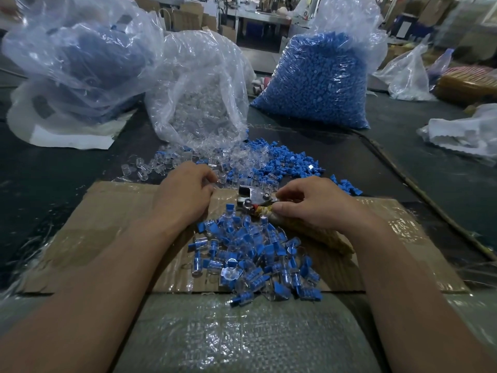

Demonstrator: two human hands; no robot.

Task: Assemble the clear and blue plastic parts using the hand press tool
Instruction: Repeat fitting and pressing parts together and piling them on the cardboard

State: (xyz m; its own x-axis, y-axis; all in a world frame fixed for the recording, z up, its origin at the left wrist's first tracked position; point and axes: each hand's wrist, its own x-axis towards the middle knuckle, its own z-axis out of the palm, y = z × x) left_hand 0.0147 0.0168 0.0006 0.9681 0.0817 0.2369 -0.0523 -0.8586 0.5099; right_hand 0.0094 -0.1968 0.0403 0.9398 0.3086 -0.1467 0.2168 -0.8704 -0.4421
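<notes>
My right hand [309, 203] grips the cord-wrapped metal hand press tool [251, 199] ready over the brown cardboard sheet [113, 211], while my left hand [185, 189] curls over the loose clear plastic parts [146, 169] beside it, holding one or not I cannot tell.

Hand press tool [251, 197] handles mostly hidden under right hand [309, 204], left hand [185, 191] fingertips curled out of sight, background blurred.

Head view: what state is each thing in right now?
Metal hand press tool, lying on brown cardboard sheet.
Right hand, gripping the tool's wrapped handle.
Left hand, fingers curled at loose parts; grip unclear.
Clear bag of clear parts, open, spilling.
Clear bag of blue parts, upright, full.
Pile of assembled clear-and-blue parts, heaped on cardboard.
</notes>
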